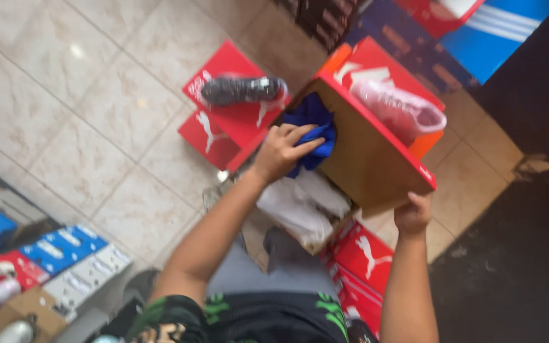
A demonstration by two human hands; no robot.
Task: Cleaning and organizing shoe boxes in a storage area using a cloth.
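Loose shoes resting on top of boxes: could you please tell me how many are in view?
2: a dark shoe on the red box on the floor, and a pink shoe on the orange-red box behind the lid; others may be hidden.

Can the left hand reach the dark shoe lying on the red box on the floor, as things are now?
Probably yes. The left hand presses a blue cloth on the brown cardboard lid; the dark shoe lies nearby, nothing between them.
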